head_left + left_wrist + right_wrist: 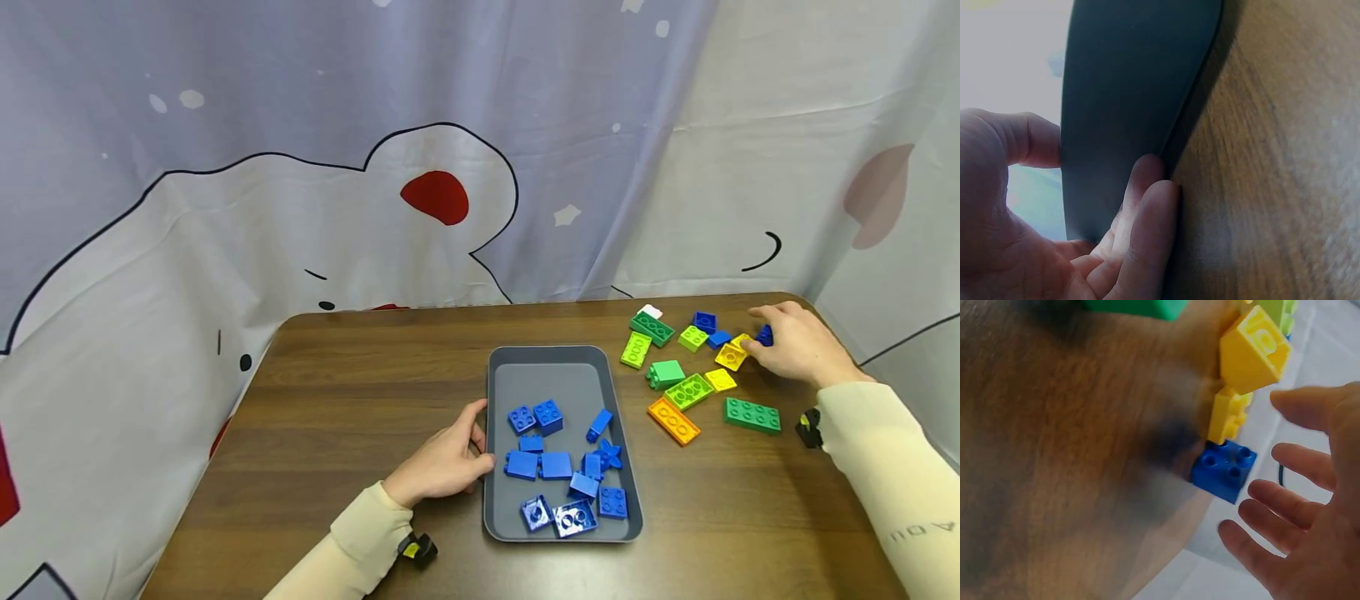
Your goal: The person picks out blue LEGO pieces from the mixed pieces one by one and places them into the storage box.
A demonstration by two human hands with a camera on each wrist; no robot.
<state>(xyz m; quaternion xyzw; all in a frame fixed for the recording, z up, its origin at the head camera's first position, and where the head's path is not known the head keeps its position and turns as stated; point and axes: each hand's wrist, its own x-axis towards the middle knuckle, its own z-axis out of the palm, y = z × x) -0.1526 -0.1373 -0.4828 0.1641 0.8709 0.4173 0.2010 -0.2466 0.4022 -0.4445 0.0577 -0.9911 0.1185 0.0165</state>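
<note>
At the near left side of the grey tray (619, 533), my left hand (442, 462) holds its edge. In the left wrist view the thumb (1035, 140) is at the rim and the fingertips (1154, 212) lie along the outer wall, low by the table. Several blue bricks (556, 466) and a blue star-shaped piece (609, 455) lie in the tray. My right hand (806, 346) reaches over the far right of the table, fingers spread. A blue brick (1225, 469) with studs stands just off its fingertips, beside yellow bricks (1254, 353). Nothing is between these fingers.
Right of the tray lie green bricks (752, 415), lime bricks (688, 391), an orange brick (673, 421) and a small white piece (650, 311). Two more blue bricks (704, 322) sit near the back edge. A patterned curtain (450, 150) hangs behind the table (360, 392).
</note>
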